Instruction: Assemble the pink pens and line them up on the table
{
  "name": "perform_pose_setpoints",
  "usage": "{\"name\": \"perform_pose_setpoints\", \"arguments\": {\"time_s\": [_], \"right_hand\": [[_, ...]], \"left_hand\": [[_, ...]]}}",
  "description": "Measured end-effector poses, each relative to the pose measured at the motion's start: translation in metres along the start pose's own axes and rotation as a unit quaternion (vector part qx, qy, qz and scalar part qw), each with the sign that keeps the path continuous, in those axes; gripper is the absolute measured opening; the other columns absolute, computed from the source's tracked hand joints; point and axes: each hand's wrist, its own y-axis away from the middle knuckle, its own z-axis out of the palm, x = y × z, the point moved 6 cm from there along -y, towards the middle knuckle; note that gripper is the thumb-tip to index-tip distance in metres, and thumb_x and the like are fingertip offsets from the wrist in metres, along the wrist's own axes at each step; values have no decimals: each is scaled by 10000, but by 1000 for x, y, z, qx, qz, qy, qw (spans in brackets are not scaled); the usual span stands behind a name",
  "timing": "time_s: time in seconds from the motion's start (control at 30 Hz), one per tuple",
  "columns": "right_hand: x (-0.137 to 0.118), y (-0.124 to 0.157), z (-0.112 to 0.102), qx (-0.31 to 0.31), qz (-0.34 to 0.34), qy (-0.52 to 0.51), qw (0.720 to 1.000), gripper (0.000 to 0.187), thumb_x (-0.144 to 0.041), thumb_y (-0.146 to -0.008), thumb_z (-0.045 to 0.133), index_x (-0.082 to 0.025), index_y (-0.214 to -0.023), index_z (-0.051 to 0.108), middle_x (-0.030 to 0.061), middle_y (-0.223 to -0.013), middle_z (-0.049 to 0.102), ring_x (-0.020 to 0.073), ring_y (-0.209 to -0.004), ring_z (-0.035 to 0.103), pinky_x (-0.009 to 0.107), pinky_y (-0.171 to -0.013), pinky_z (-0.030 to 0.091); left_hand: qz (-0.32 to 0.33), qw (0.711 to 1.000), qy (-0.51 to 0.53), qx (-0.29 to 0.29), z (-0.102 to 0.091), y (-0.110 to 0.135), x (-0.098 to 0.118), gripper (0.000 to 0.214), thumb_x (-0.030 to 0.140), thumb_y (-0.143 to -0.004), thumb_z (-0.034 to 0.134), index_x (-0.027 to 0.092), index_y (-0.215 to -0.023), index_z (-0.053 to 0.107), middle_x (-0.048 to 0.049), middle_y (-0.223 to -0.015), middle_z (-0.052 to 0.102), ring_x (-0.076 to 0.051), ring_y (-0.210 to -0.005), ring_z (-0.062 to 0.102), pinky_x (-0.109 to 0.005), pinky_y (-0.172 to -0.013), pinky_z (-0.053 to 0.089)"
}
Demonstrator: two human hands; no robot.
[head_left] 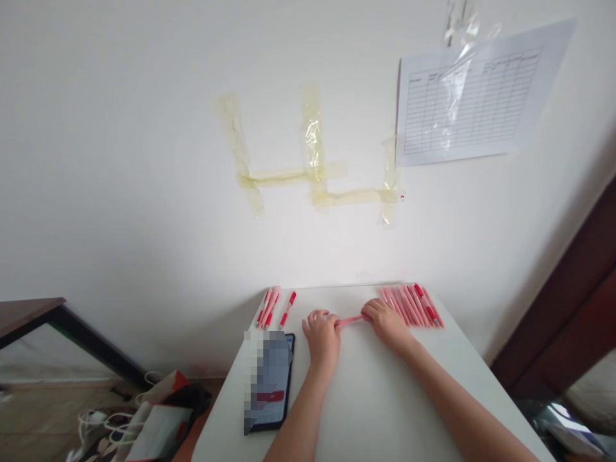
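Note:
Between my two hands, a thin pink pen-shaped piece (351, 320) stretches nearly level above the white table. My left hand (322, 330) pinches its left end between thumb and fingers, the other fingers curled. At its right end, the closed fingers of my right hand (384, 321) grip it, partly covering it. Just right of that hand lies a row of slim pink pieces (407, 305) with a red pen (426, 305) among them. To the left are a lone red pen (287, 310) and a small group of red and pink pens (268, 308).
A phone (272, 385), partly blurred out, lies on the white table (375, 410) by my left forearm. Behind rises a wall with yellowish tape (279, 178) and a printed sheet (474, 96). Bags and cables (158, 410) sit on the floor at left.

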Motion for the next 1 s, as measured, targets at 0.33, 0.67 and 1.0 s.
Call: {"name": "perform_pose_setpoints", "arguments": {"time_s": [0.33, 0.67, 1.0], "right_hand": [[13, 1, -1, 12, 23, 16, 1000, 317, -233, -1030, 389, -210, -1128, 690, 112, -1069, 679, 257, -1096, 572, 403, -972, 475], [9, 1, 2, -12, 14, 31, 999, 295, -239, -1023, 436, -235, -1090, 724, 108, -1047, 666, 267, -1094, 556, 409, -967, 462], [10, 2, -6, 9, 12, 21, 1000, 298, -251, -1023, 454, -241, -1107, 740, 83, -1024, 714, 253, -1098, 553, 379, -954, 452]], "left_hand": [[-16, 1000, -6, 12, 1, -3, -6, 220, 204, -900, 572, 292, -979, 757, -66, -1228, 659, -287, -1291, 459, -573, -1143, 298], [-13, 1000, 8, 7, 7, -4, -9, 189, 226, -905, 582, 288, -984, 742, -62, -1243, 657, -301, -1329, 433, -605, -1141, 281], [0, 999, 22, 36, 2, -3, -4, 177, 173, -888, 608, 259, -945, 751, -55, -1206, 673, -280, -1315, 475, -610, -1170, 297]]}}
